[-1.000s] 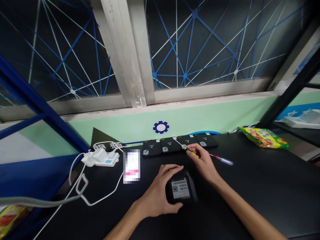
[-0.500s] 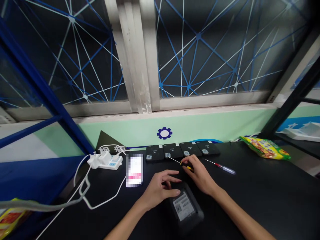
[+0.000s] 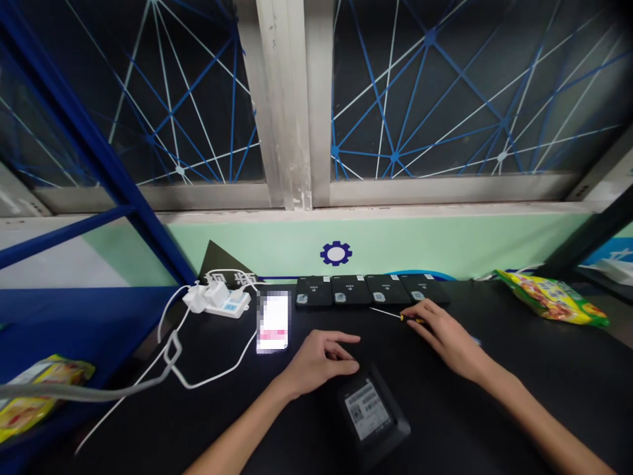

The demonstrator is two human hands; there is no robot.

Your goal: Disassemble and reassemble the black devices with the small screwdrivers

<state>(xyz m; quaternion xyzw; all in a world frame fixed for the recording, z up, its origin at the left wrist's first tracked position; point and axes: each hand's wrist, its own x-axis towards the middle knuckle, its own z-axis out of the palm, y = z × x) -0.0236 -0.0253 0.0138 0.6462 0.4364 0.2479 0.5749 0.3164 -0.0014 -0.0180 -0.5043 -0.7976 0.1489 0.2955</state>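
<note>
A black box-shaped device (image 3: 372,406) with a white label faces up on the dark table, slightly turned. My left hand (image 3: 319,361) is beside its upper left edge, thumb and fingers apart with nothing between them; whether the thumb touches the device I cannot tell. Farther right, my right hand (image 3: 448,335) is closed on the yellow-and-black handle of a screwdriver (image 3: 387,313), whose thin shaft points left. Behind the shaft, several flat black boxes (image 3: 350,291) stand in a row against the wall. A second screwdriver is mostly hidden behind my right hand.
On the left, a white power strip (image 3: 228,305) with plugs and loose cables lies near a lit phone (image 3: 273,322). A yellow-green snack bag (image 3: 551,298) rests at the right back, another snack packet (image 3: 39,396) at the far left. A windowed wall rises behind.
My right hand has moved right with the screwdriver, away from the device, and now covers most of the second screwdriver. My left hand has drawn slightly off the device. The camera view has shifted.
</note>
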